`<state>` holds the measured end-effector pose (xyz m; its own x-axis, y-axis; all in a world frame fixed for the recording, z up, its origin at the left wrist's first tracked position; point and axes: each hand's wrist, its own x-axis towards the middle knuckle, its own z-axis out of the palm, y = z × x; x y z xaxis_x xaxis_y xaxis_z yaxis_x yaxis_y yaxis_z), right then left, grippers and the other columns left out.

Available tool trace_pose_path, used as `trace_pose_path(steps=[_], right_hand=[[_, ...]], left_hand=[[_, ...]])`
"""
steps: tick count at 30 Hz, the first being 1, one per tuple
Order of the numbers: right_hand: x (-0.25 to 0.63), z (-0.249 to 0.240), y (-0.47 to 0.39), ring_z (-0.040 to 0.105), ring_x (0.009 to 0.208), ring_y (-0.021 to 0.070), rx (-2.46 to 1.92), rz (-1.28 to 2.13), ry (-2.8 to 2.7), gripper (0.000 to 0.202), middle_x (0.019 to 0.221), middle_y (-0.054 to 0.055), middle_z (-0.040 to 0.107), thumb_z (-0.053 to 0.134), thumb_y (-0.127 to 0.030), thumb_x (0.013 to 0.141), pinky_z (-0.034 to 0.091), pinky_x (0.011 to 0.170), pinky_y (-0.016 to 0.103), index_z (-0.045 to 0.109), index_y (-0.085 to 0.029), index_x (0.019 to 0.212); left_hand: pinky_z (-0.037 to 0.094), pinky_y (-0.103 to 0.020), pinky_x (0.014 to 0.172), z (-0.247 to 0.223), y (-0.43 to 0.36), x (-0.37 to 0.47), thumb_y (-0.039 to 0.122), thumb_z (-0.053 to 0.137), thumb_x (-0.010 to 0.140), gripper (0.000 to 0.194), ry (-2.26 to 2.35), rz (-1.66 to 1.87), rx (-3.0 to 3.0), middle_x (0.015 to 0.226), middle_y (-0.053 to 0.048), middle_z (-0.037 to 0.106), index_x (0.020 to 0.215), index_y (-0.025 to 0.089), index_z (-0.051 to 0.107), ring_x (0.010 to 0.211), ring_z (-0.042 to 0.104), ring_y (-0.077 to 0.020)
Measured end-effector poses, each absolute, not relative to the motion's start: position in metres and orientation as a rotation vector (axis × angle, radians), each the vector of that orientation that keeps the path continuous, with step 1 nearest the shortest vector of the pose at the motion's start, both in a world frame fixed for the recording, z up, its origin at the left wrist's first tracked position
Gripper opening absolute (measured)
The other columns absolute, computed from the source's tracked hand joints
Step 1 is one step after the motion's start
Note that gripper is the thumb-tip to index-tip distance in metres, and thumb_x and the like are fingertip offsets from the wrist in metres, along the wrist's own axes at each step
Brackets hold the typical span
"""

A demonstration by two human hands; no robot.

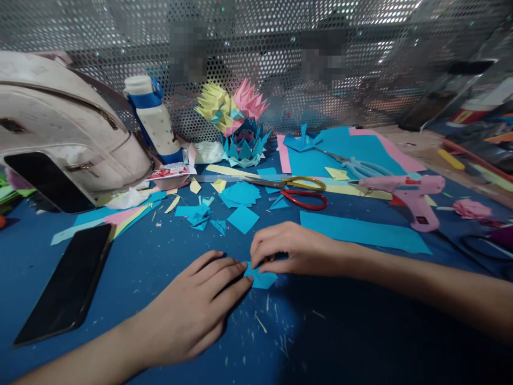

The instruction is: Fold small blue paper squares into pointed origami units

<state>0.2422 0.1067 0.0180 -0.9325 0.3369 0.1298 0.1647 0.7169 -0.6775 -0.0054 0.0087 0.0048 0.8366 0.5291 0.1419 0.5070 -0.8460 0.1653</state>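
A small folded piece of blue paper (263,279) lies flat on the dark blue table (160,278). My left hand (200,299) rests palm down, its fingertips on the paper's left edge. From the right, my right hand (286,248) pinches the paper's upper part between thumb and fingers. Just beyond the hands are a blue paper square (243,219), a stack of blue pieces (239,194) and some folded blue pieces (199,215). Part of the held paper is hidden under the fingers.
Scissors with red and yellow handles (306,192) lie behind the hands. A pink glue gun (420,195) and a blue strip (364,231) are on the right. Phones (68,283), a backpack (72,123) and a bottle (154,120) stand left. Paper flowers (244,131) stand by a perforated metal screen.
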Motion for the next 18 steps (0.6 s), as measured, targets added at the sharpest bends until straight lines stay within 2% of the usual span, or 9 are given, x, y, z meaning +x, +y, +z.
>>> trace_pose_path(steps=[12, 18], right_hand=[[0.2445, 0.0150, 0.1050, 0.066, 0.088, 0.0140, -0.300, 0.929, -2.683, 0.015, 0.095, 0.007, 0.071, 0.060, -0.021, 0.094, 0.049, 0.080, 0.023, 0.073, -0.014, 0.092], [0.2443, 0.0164, 0.1047, 0.065, 0.088, 0.0137, -0.293, 0.921, -2.703, 0.018, 0.096, 0.008, 0.070, 0.056, -0.022, 0.096, 0.050, 0.080, 0.023, 0.073, -0.014, 0.094]], left_hand=[[0.033, -0.051, 0.116, 0.0045, 0.0089, -0.0047, 0.016, 0.042, 0.094, 0.050, 0.817, 0.246, 2.897, 0.142, -0.012, 0.051, 0.144, 0.013, 0.043, 0.132, 0.045, -0.0281], [0.034, -0.052, 0.114, 0.0043, 0.0085, -0.0053, 0.017, 0.044, 0.093, 0.052, 0.839, 0.237, 2.915, 0.148, -0.013, 0.046, 0.145, 0.014, 0.042, 0.136, 0.042, -0.0298]])
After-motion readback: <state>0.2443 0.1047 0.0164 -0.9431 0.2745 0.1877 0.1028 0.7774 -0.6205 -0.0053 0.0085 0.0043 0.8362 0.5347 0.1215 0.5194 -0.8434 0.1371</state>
